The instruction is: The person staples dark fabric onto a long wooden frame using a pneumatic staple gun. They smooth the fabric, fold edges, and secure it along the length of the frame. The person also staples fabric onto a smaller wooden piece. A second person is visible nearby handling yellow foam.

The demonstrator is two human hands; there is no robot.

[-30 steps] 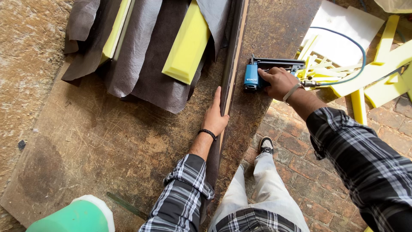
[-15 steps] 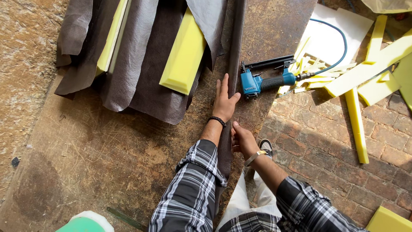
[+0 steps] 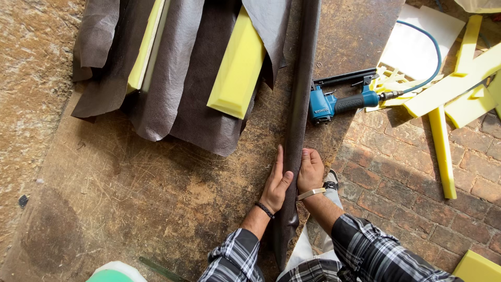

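Both your hands flank the long dark fabric-wrapped strip (image 3: 298, 120) on the counter (image 3: 130, 198). Your left hand (image 3: 276, 183) lies flat, fingers together against its left edge; your right hand (image 3: 311, 171) curls its fingers onto the right edge.

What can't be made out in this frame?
- Head view: the long strip covered in dark fabric runs off the top edge; its far end is cut off.
- What lies under that cover is hidden.
- The left hand and right hand press its sides; their palms are hidden.
- The blue hose from the staple gun leaves the frame.
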